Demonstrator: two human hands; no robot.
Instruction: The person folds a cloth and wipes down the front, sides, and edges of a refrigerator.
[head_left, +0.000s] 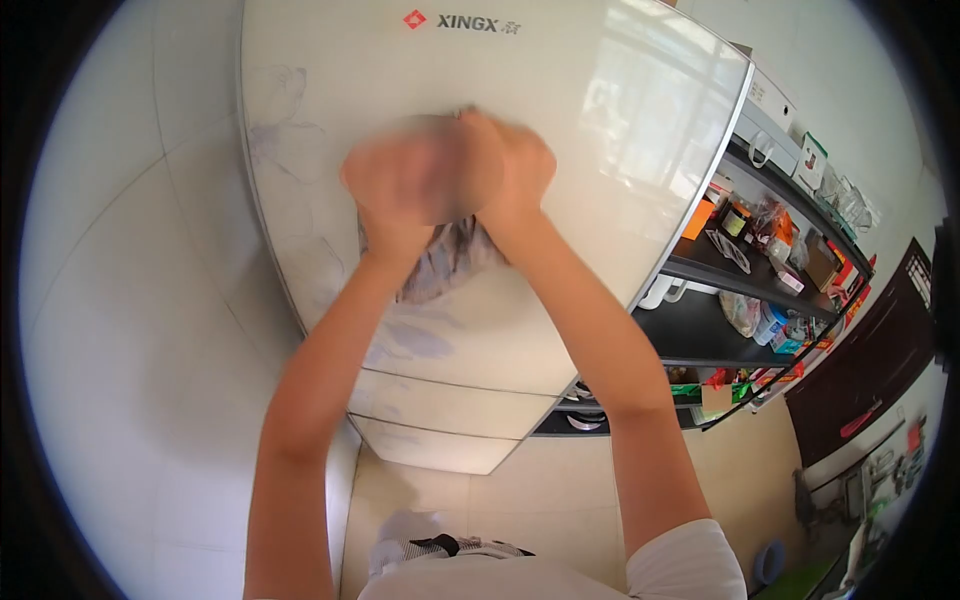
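A crumpled grey-brown cloth [447, 266] hangs below my two hands, in front of a cream refrigerator [500, 70]. My left hand [385, 185] is closed on the cloth's upper part. Close beside it, my right hand [515, 165] is closed on the same cloth. A blurred patch covers the space between the hands, so most of the fingers and the upper cloth are hidden there. Whether the cloth touches the refrigerator door, I cannot tell.
A white tiled wall [120, 300] runs along the left. To the right of the refrigerator stands a black shelf rack [690, 340] with bags, jars and boxes. Farther right are a dark door [850, 370] and a blue basin [769, 562] on the floor.
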